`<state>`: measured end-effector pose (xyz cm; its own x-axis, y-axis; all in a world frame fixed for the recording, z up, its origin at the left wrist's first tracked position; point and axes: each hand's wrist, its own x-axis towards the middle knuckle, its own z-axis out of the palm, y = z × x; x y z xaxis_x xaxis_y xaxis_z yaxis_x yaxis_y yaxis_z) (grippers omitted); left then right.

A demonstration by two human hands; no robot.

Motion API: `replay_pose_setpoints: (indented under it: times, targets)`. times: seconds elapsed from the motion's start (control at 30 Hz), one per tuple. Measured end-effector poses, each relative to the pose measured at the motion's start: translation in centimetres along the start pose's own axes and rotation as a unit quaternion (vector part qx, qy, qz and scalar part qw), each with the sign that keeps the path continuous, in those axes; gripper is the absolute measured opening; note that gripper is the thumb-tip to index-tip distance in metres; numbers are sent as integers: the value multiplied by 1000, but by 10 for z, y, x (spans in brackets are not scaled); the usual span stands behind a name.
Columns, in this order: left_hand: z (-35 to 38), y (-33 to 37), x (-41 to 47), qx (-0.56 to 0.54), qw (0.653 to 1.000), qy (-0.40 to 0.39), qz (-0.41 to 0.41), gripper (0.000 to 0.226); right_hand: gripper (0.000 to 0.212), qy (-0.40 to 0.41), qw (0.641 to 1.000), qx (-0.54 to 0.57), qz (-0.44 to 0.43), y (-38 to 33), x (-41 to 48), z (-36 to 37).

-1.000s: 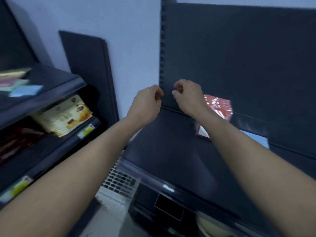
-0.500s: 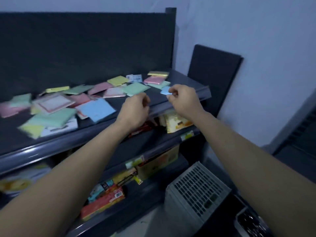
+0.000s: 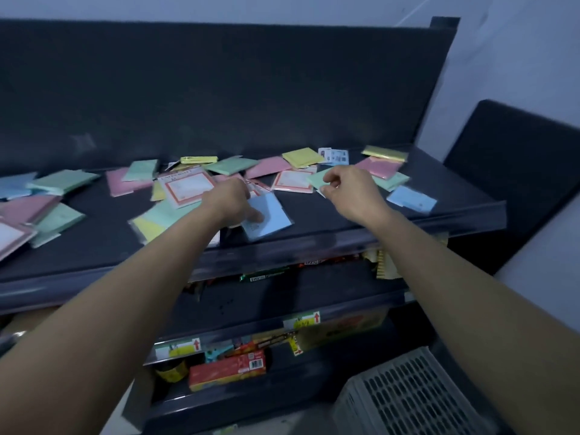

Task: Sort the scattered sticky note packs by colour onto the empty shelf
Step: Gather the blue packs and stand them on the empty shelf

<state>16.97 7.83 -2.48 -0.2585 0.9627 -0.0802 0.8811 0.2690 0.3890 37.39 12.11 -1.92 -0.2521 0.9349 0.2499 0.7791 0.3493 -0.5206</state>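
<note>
Head view: left hand [image 3: 230, 199] pinches a blue sticky note pack [image 3: 271, 219]; right hand [image 3: 353, 191] pinches a green pack [image 3: 318, 180]. Printing too blurred to read.

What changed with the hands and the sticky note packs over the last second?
The view swung from the nearly bare shelf to the cluttered shelf. Both hands, empty a second ago, reached forward into the pile: the left hand now touches a blue pack, and the right hand pinches a green pack. The other packs lie as they did half a second ago.
</note>
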Motion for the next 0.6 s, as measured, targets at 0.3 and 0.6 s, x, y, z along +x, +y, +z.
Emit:
replay_pose_setpoints:
  times: [0.3,0.6]
  targets:
    - [-11,75,12,-83,991,77,77,12,19,-22,989,-93,112,83,38,-32]
    - [11,132,30,-221,965,24,140,11,78,-174,939,-162,249,149,57,-65]
